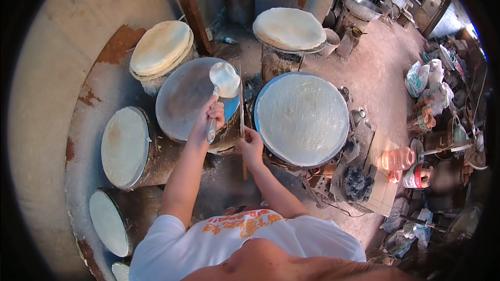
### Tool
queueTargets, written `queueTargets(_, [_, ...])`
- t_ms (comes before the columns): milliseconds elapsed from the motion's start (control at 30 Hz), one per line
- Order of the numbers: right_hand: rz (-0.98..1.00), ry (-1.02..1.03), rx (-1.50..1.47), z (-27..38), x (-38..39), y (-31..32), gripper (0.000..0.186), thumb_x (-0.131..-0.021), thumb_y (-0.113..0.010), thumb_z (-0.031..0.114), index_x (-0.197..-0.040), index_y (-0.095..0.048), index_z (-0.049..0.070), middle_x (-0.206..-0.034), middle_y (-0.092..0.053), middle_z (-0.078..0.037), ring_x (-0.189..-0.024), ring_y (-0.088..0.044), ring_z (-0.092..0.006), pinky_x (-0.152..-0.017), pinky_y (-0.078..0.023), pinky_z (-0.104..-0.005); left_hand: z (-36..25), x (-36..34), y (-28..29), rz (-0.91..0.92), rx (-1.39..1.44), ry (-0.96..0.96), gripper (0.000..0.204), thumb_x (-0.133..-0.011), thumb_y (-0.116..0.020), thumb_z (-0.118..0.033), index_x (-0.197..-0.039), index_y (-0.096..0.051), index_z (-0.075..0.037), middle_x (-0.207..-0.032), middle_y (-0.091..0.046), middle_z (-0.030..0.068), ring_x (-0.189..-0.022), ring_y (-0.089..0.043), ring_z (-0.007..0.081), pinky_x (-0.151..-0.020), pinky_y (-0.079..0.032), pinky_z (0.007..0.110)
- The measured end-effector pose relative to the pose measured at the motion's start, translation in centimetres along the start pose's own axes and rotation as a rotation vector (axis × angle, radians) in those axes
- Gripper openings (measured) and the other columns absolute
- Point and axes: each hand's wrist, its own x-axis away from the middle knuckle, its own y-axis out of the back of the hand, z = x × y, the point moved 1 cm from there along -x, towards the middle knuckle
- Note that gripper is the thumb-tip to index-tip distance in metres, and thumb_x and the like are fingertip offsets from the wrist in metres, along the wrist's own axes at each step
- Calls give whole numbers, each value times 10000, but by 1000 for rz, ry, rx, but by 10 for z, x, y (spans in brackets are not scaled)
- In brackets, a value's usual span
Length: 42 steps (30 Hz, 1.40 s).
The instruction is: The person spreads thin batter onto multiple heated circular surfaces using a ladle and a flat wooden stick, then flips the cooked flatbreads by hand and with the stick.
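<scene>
My left hand (215,114) is closed round the handle of a ladle (212,129). White batter (225,79) shows at the ladle's bowl, over the far right part of a round grey-blue griddle (182,99). The griddle has a brownish, dry-looking middle. My right hand (252,147) pinches a long thin flat stick (242,112), held nearly in line with my view, between this griddle and a second one. A pale batter sheet (302,119) covers that second round griddle with a blue rim, to the right of my right hand.
Stacked pale round sheets stand at the far left (161,49) and far middle (289,28). White-topped round drums (125,148) line the left wall. A plastic bottle (398,158), bags (416,79) and cans (416,175) crowd the right. A metal basin (361,6) sits at the far right.
</scene>
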Motion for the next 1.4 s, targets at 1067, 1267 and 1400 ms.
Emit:
queueTargets(1067, [44, 498, 1044, 31, -88, -125, 305, -781, -526, 63, -1035, -668, 155, -986, -618, -85, -897, -568, -309, -786, -482, -402, -181, 55, -14, -664, -1991, -703, 495, -922, -528, -118, -1395, -407, -202, -882, -655, 89, -352, -409, 128, -314, -338, 286])
queueTargets(1267, [15, 554, 1017, 48, -94, -35, 245, -744, -574, 33, -953, -695, 76, -964, -639, -67, -906, -547, -296, -793, -470, -385, -158, 72, -18, -677, -1887, -835, 494, -918, -540, -157, -1393, -419, -226, -587, -463, 41, -366, -390, 125, -349, -333, 297])
queueTargets(1400, [228, 558, 918, 57, -135, -85, 279, -729, -585, 39, -982, -690, 88, -943, -639, -96, -939, -579, -320, -823, -467, -414, -158, 85, -6, -738, -1968, -1166, 493, -912, -547, -154, -1387, -426, -206, -784, -611, 104, -383, -425, 141, -375, -371, 310])
